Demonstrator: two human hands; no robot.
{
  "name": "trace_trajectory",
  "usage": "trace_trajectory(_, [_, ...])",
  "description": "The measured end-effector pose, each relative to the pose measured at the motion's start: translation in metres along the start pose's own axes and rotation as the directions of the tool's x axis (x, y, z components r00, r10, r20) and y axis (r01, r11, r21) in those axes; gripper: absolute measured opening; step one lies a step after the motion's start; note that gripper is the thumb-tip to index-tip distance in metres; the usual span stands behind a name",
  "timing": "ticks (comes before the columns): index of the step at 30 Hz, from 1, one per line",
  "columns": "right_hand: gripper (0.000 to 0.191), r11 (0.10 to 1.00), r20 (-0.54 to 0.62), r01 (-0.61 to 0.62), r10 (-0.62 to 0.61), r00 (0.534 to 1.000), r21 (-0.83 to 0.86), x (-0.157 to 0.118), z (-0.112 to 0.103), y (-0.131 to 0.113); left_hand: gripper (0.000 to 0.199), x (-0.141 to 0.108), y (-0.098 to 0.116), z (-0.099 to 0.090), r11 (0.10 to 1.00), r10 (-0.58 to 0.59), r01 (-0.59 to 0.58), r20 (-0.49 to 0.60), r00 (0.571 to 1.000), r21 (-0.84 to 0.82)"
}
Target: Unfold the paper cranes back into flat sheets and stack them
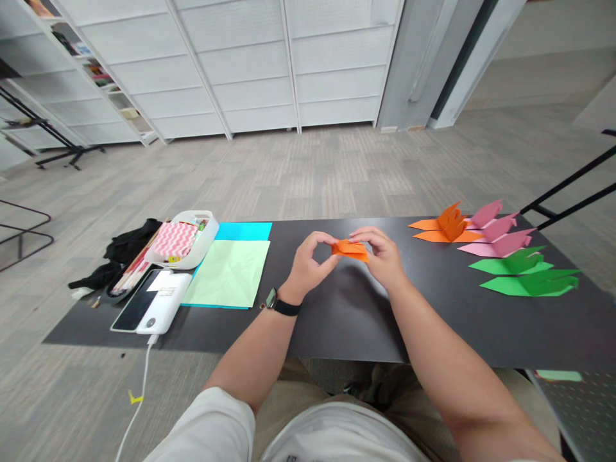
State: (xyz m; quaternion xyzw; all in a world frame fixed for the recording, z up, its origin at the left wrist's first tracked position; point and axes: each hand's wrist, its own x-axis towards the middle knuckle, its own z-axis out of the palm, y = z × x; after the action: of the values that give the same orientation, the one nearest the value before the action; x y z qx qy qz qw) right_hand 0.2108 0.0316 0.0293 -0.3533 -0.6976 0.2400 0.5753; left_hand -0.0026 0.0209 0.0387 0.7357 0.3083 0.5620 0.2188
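Observation:
Between my two hands, above the dark table, is a small piece of folded orange paper (pixel 351 250). My left hand (pixel 311 264) pinches its left end between thumb and forefinger. At the other end, my right hand (pixel 382 256) grips it, the thumb low and the fingers over the top. Several finished-looking origami figures stand to the right: orange ones (pixel 448 224), pink ones (pixel 498 232) and green ones (pixel 532 281), each with pointed ends. To the left lies a stack of light green paper (pixel 228 274) over blue sheets (pixel 244 230).
A white basket (pixel 212 234) holds a pink-and-white zigzag item. Beside it are a phone (pixel 139 301), a white power bank (pixel 164 305) with a cable (pixel 143 391), and a black cloth bag (pixel 129 244). The dark table (pixel 337 327) is narrow, its far edge just beyond my hands.

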Motion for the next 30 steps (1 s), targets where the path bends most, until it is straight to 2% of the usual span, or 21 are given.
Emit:
trace_trajectory(3, [0.008, 1.0, -0.011, -0.003, 0.002, 1.0, -0.021, 0.0, 0.002, 0.0, 0.021, -0.002, -0.002, 0.0, 0.993, -0.008, 0.014, -0.053, 0.999, 0.113])
trace_trajectory(6, [0.008, 0.998, -0.021, 0.008, -0.009, 1.0, -0.056, 0.0, 0.003, -0.002, 0.012, -0.002, -0.003, -0.001, 0.977, 0.051, -0.047, -0.016, 0.999, 0.21])
trace_trajectory(9, [0.015, 0.996, -0.002, 0.053, -0.053, 0.999, -0.076, 0.0, 0.003, -0.007, 0.012, -0.002, -0.004, -0.002, 0.954, 0.127, -0.125, 0.011, 0.992, 0.271])
trace_trajectory(15, [0.021, 0.982, 0.027, 0.118, -0.115, 0.993, -0.15, 0.0, 0.004, -0.012, 0.009, -0.003, -0.006, 0.0, 0.948, 0.171, -0.177, 0.047, 0.984, 0.266])
trace_trajectory(19, [0.019, 0.98, 0.032, 0.126, -0.123, 0.992, -0.156, 0.0, 0.003, -0.013, 0.003, -0.004, -0.008, -0.001, 0.928, 0.154, -0.169, 0.07, 0.986, 0.331])
trace_trajectory(24, [0.024, 0.985, 0.108, 0.129, -0.117, 0.987, -0.116, -0.001, 0.003, -0.012, 0.014, -0.003, -0.012, -0.005, 0.921, 0.154, -0.169, 0.071, 0.986, 0.351])
trace_trajectory(30, [0.02, 0.987, 0.155, 0.132, -0.116, 0.981, -0.094, -0.001, 0.001, -0.012, 0.016, -0.001, -0.012, -0.009, 0.948, 0.131, -0.147, 0.076, 0.988, 0.282])
